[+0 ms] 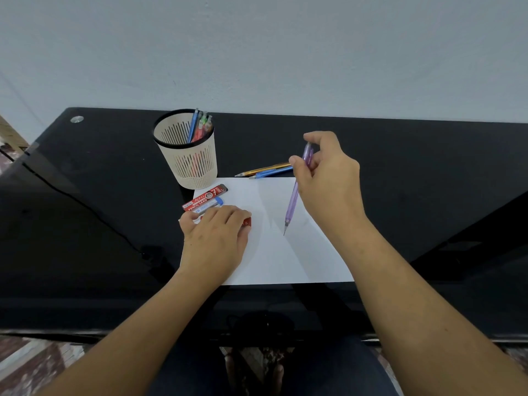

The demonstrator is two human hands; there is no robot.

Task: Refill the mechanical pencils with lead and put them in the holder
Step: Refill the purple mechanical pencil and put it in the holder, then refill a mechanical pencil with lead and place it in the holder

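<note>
Left hand holds lead case, right hand pinches purple pencil

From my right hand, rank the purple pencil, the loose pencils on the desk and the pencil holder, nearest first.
1. Purple pencil, held in the right hand.
2. Loose pencils, just left of its thumb.
3. Pencil holder, farther left, at the back.

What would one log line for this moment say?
right hand: holds purple pencil, tip down over paper | left hand: holds red lead case | holder: pencils inside | desk: two pencils loose
</note>
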